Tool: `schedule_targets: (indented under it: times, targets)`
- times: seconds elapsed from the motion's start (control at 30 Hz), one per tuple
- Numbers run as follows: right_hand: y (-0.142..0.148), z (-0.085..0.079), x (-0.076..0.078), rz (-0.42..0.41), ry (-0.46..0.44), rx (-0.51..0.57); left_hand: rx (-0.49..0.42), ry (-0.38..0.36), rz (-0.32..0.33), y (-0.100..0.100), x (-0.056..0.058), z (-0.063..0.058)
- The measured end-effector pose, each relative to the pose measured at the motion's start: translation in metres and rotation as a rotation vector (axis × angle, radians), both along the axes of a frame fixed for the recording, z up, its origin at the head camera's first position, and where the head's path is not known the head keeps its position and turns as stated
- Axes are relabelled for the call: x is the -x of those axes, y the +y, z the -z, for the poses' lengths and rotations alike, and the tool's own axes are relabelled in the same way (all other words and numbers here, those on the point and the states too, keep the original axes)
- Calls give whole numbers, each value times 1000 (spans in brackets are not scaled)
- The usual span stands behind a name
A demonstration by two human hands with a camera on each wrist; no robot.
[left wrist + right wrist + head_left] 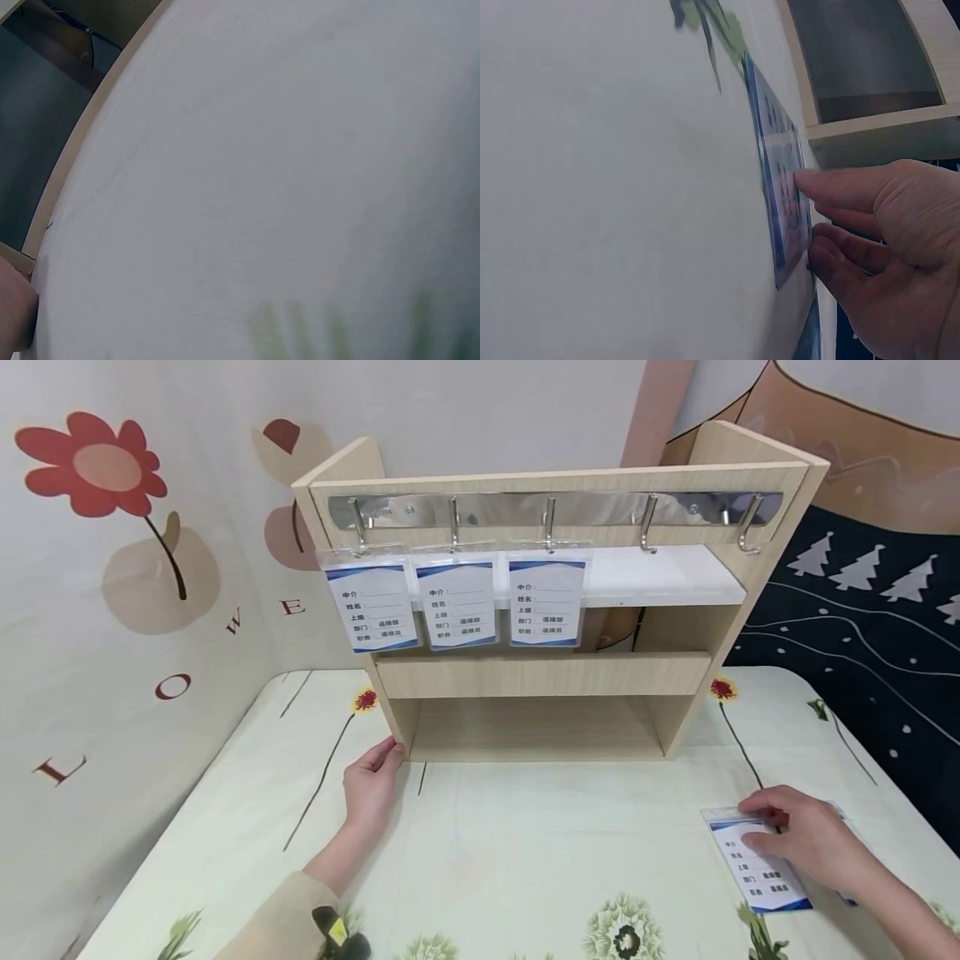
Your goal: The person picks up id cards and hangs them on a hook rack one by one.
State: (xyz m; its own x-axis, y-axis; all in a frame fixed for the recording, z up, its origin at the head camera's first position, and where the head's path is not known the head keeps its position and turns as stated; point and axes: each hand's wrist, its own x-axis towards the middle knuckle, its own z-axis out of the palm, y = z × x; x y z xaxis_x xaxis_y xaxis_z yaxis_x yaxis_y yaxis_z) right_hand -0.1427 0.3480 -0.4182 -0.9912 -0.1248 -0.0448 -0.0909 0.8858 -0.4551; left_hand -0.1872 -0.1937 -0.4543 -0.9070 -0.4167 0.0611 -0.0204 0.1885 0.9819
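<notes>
My left hand [372, 782] touches the lower left front corner of a small wooden shelf rack [543, 677]. In the left wrist view only a bit of that hand [15, 311] shows, beside the rack's corner. On the right, my right hand [813, 835] pinches the edge of a clear-sleeved name badge [757, 872]. Its thumb lies on the badge face and the fingers are behind the edge, as the right wrist view of the badge [776, 165] shows. Another badge [847, 897] lies mostly hidden beneath the right hand.
A metal hook strip [510, 510] runs along the rack's top. Name badges [375, 606] hang from its three left hooks; the two right hooks, one a bare hook [748, 527], carry nothing. A floral cloth [525, 835] covers the table, with printed curtains behind.
</notes>
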Motion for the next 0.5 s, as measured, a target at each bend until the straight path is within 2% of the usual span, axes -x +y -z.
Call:
schedule_targets:
  times: [0.23,0.5]
  targets:
    - [5,-2,6,13,-41,-23,6,-26,12,-1,-2,-1]
    - [9,1,7,-59,28,-9,14,-24,17,-2,-2,-1]
